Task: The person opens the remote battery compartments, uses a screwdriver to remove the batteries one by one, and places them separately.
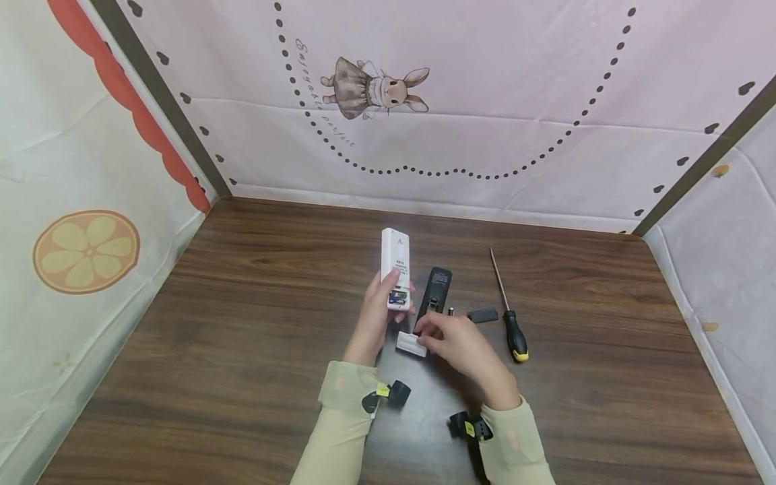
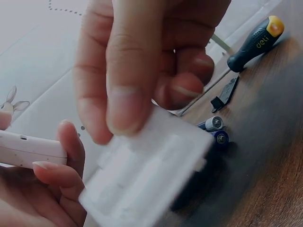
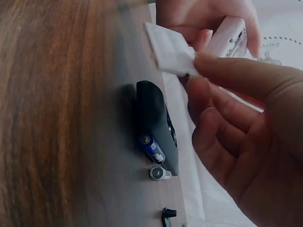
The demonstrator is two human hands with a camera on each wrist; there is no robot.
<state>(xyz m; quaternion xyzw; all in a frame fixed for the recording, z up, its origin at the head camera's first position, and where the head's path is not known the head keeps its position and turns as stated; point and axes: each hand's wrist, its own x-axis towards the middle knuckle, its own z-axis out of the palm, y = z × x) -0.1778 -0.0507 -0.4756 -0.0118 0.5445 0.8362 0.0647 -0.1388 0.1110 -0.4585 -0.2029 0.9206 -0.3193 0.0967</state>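
In the head view my left hand [image 1: 368, 325] grips a white remote control [image 1: 395, 252], its back toward the camera. The battery compartment at its near end is uncovered, and batteries [image 1: 397, 296] show inside. My right hand [image 1: 463, 345] pinches a white battery cover [image 1: 411, 345] between thumb and fingers, just below the remote and apart from it. The right wrist view shows the cover [image 3: 171, 51] raised above the table. A black remote control [image 1: 438, 286] lies back up beyond the right hand, partly hidden by it.
Beside the black remote lie a blue battery [image 3: 152, 150] and a grey-white battery [image 3: 160, 173]. Farther right are a black battery cover [image 1: 483, 315] and a screwdriver [image 1: 514, 333] with a black and yellow handle. Printed cloth [image 1: 485, 81] walls the wooden table [image 1: 254, 323].
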